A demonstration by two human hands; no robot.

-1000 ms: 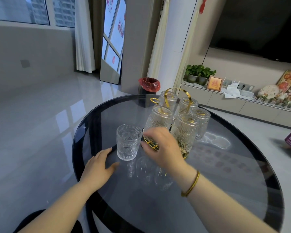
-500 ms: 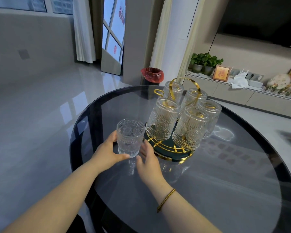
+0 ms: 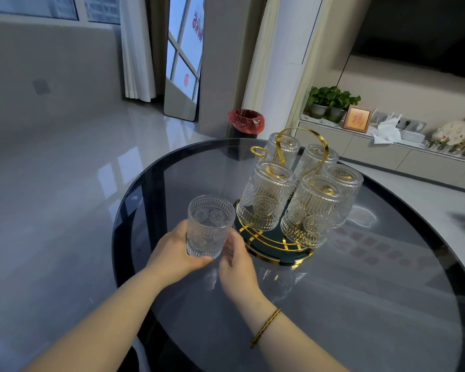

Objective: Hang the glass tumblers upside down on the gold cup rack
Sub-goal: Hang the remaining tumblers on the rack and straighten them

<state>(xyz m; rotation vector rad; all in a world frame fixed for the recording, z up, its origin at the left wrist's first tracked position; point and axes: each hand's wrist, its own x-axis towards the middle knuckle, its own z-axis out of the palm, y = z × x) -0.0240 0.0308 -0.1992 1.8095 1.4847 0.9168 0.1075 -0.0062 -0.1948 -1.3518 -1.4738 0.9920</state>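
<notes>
- Round and dark, the glass surface (image 3: 360,304) fills the lower right of my view, with pale glossy floor beyond it at 9 o'clock and a low cabinet with potted plants (image 3: 330,102) at 1 o'clock.
- A red-lined bin (image 3: 246,121) stands on the floor past the far edge of the surface, at 12 o'clock.
- The gold cup rack (image 3: 275,247) sits on the surface at 1 o'clock from my hands, on a round dark base with a gold rim and a looped gold handle on top.
- Five glass tumblers hang on it upside down; the nearest hung tumbler (image 3: 266,197) is at the rack's front left.
- One peg at the rack's back left, at 11 o'clock, shows bare.
- My left hand (image 3: 176,253) grasps the upright tumbler (image 3: 208,226), mouth up, fingers wrapped round its lower half, just left of the rack.
- I cannot tell whether its base touches the surface.
- My right hand (image 3: 238,260) is loose and open, fingertips against the tumbler's right side near its base.
- A thin gold bracelet (image 3: 265,327) circles my right wrist.
</notes>
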